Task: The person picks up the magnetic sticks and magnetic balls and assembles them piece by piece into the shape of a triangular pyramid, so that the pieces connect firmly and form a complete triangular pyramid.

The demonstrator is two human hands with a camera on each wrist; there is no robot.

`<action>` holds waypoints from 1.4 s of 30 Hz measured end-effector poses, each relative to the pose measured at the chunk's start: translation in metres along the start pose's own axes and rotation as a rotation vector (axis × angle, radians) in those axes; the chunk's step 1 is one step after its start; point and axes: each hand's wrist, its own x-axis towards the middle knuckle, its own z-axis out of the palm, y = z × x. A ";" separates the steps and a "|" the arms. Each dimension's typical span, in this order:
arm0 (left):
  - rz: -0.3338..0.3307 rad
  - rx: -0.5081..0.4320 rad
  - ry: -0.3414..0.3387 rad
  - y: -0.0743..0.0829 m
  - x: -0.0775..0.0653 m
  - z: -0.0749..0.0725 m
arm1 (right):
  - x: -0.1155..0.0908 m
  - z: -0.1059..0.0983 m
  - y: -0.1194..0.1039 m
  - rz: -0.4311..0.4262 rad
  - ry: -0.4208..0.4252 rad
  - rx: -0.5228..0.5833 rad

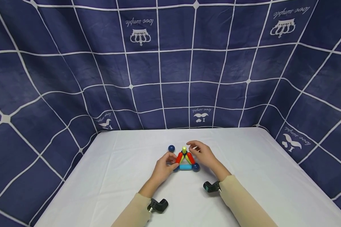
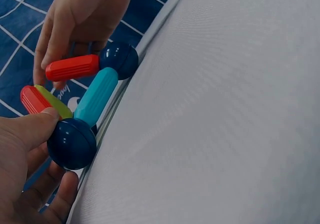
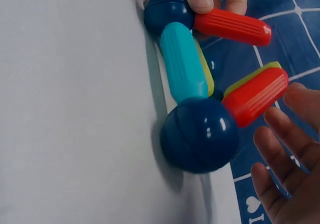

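Observation:
A toy structure of magnetic rods and balls stands on the white table. A light blue rod [image 1: 185, 166] joins two dark blue balls at its front, the right ball [image 1: 195, 167] being fully visible. Two red rods [image 1: 190, 158] slant up from these balls, and a yellow-green rod [image 1: 184, 149] shows at the top. My left hand [image 1: 163, 167] grips the left corner, its thumb on the left red rod [image 3: 232, 26] beside the left ball [image 2: 72, 144]. Close to the right red rod [image 3: 257, 96], my right hand [image 1: 203, 155] has loosely bent fingers; contact is unclear.
One loose dark blue ball [image 1: 171, 148] lies behind and left of the structure. The white cloth-covered table [image 1: 125, 164] extends to both sides. A dark blue curtain [image 1: 176, 66] with white grid lines hangs behind and beside it.

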 end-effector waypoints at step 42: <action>-0.156 0.204 0.121 -0.005 0.051 -0.013 | -0.042 0.001 0.046 -0.008 -0.099 0.120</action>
